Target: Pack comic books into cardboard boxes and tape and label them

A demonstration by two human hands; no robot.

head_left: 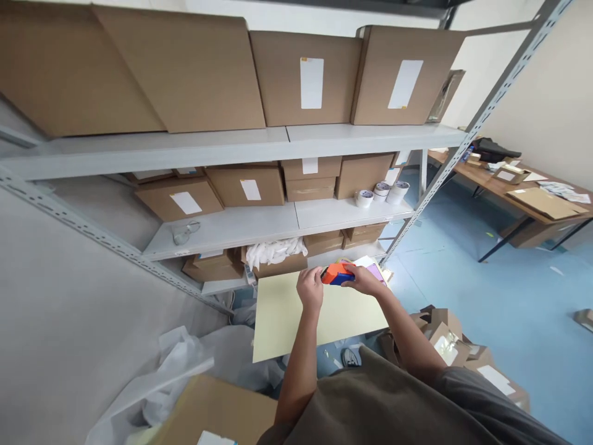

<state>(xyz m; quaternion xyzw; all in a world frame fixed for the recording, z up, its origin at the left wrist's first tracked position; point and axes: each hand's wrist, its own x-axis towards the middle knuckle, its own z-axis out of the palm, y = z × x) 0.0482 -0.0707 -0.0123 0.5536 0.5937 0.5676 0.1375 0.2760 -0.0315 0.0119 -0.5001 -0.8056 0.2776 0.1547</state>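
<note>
Both my hands are raised over a pale yellow-green flat sheet (287,315) in front of a shelf rack. My right hand (365,281) is wrapped round an orange and blue tape dispenser (337,273). My left hand (309,288) is closed in a loose fist right beside the dispenser's left end, its fingertips hidden; whether it grips the tape end I cannot tell. A pink-purple card (376,272) lies just beyond my right hand.
A grey metal rack (222,145) carries many brown cartons, tape rolls (382,193) and white bags (275,250). Plastic wrap (180,371) and a carton (217,411) lie at lower left. Small boxes (447,337) sit on the blue floor. A wooden desk (532,191) stands at right.
</note>
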